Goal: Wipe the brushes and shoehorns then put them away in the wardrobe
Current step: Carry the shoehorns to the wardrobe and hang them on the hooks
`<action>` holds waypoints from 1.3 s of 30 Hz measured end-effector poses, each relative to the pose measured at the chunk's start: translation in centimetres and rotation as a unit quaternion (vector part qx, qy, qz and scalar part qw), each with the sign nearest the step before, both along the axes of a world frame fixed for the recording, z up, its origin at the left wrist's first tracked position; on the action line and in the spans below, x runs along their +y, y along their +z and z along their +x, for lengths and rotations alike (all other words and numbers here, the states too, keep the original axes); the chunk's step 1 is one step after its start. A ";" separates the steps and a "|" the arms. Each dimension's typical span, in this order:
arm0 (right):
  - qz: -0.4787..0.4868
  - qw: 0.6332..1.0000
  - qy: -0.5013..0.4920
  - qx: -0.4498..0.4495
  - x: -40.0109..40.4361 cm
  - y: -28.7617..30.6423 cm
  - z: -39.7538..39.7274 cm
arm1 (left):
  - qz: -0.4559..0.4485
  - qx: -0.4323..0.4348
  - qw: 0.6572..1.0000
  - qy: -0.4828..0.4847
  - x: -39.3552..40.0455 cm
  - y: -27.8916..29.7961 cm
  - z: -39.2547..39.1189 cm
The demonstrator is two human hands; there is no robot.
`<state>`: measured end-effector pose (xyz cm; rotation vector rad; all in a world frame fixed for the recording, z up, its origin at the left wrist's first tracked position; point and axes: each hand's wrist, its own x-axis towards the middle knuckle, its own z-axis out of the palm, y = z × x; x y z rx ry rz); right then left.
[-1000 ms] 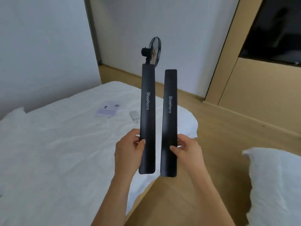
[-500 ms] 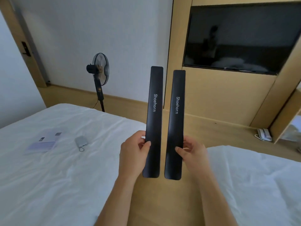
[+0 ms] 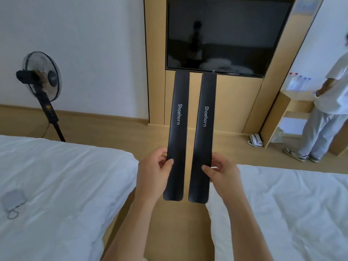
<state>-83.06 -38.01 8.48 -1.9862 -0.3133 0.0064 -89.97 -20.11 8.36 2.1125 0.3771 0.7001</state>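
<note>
I hold two long black shoehorns upright side by side, each printed "Shoehorn" in white. My left hand [image 3: 153, 175] grips the left shoehorn [image 3: 178, 129] near its lower end. My right hand [image 3: 222, 175] grips the right shoehorn [image 3: 204, 132] at the same height. A narrow gap separates the two; they do not touch. No brushes, cloth or wardrobe can be made out in the head view.
White beds lie at left [image 3: 56, 185] and right [image 3: 291, 204] with a wooden floor aisle [image 3: 180, 223] between. A standing fan [image 3: 42, 80] is at the far left, a wall TV [image 3: 224, 34] ahead. A person [image 3: 327, 102] stands by shelves at right. A small grey pouch [image 3: 13, 200] lies on the left bed.
My view has swung to the right: the fan slid left, the TV, the right bed and a standing person came into view. Both hands keep the same grip on the shoehorns.
</note>
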 end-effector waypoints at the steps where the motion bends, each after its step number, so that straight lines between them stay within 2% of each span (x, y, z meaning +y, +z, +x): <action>1: -0.003 1.000 -0.004 -0.002 0.6 0.0 1.4 | -0.003 -0.004 1.000 -0.008 0.6 0.0 1.6; 9: -0.022 0.999 -0.025 -0.021 8.3 1.8 14.7 | -0.019 -0.051 0.998 -0.043 8.6 2.4 15.6; 19: 0.007 1.000 -0.025 -0.013 16.8 2.3 27.8 | -0.018 -0.046 0.996 -0.069 17.4 2.5 29.5; 30: 0.051 0.999 -0.001 -0.001 21.6 -0.2 47.1 | -0.032 -0.026 0.999 -0.009 22.5 0.6 47.1; 39: 0.076 0.994 0.074 0.005 24.4 1.9 67.4 | -0.055 -0.026 0.997 0.051 25.0 3.4 65.1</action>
